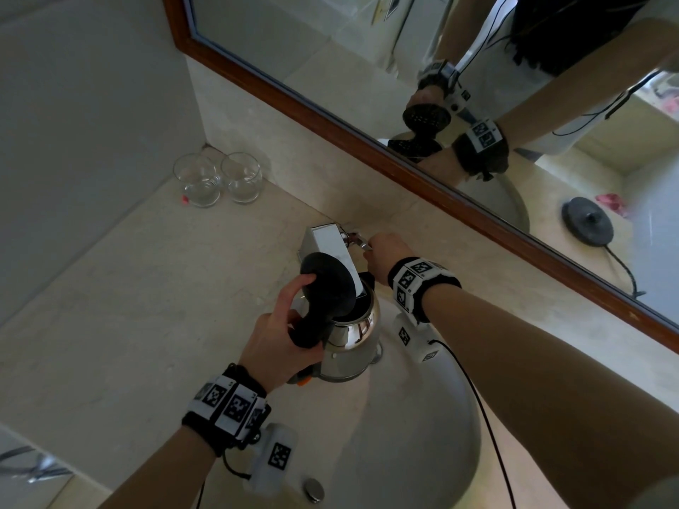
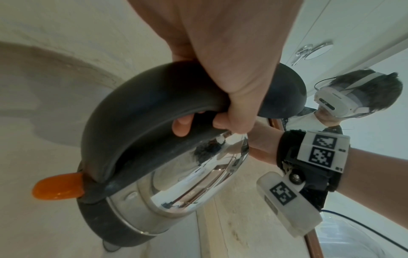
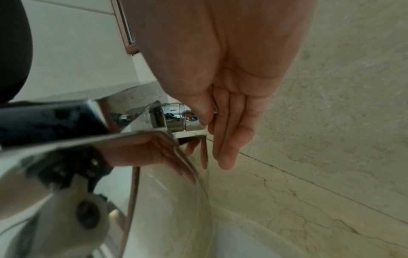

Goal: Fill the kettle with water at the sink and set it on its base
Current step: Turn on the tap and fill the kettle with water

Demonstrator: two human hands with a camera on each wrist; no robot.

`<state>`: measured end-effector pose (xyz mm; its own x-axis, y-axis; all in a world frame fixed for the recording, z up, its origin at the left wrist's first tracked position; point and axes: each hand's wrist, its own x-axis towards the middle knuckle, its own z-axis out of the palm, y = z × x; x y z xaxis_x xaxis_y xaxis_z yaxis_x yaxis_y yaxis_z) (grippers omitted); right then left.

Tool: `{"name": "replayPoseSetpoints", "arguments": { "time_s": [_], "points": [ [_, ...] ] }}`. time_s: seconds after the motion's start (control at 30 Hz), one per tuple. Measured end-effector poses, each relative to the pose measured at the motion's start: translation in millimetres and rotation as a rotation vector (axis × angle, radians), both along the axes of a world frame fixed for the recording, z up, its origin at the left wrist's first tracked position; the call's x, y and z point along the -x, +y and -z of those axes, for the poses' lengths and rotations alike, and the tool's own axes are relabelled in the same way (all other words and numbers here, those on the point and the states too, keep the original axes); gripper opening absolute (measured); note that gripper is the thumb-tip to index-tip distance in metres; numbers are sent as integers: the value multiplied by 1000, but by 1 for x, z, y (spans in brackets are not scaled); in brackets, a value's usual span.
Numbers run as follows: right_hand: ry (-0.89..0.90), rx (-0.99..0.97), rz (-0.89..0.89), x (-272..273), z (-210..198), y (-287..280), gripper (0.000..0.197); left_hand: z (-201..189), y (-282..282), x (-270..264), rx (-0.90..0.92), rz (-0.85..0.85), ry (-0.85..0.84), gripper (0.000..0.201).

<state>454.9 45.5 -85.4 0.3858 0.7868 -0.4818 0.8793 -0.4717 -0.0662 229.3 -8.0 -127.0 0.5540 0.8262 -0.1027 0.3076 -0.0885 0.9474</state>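
Observation:
My left hand (image 1: 290, 332) grips the black handle (image 2: 132, 113) of a chrome kettle (image 1: 352, 336), holding it over the sink (image 1: 422, 427). Its black lid (image 1: 327, 284) stands open, and the mouth sits under the square chrome faucet (image 1: 327, 244). An orange switch (image 2: 57, 186) sticks out at the foot of the handle. My right hand (image 1: 373, 247) reaches to the faucet's side lever (image 3: 176, 118); thumb and fingers (image 3: 229, 139) pinch its end. I cannot tell whether water runs. The kettle's round black base shows only as a reflection (image 1: 588, 222) in the mirror.
Two empty glasses (image 1: 220, 180) stand in the back left corner of the beige stone counter (image 1: 147, 306). A wood-framed mirror (image 1: 330, 115) runs along the wall behind the faucet. A chrome drain plug (image 1: 313, 490) lies at the sink's near side.

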Motion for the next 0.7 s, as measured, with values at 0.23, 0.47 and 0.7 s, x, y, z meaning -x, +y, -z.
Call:
{"name": "replayPoseSetpoints", "arguments": {
  "time_s": [0.23, 0.47, 0.7],
  "points": [
    [9, -3, 18, -1, 0, 0, 26, 0, 0, 2, 7, -22, 10, 104],
    [9, -7, 23, 0, 2, 0, 27, -1, 2, 2, 13, -34, 12, 106],
    [6, -1, 20, 0, 3, 1, 26, -1, 1, 3, 27, -17, 5, 102]
  ]
}}
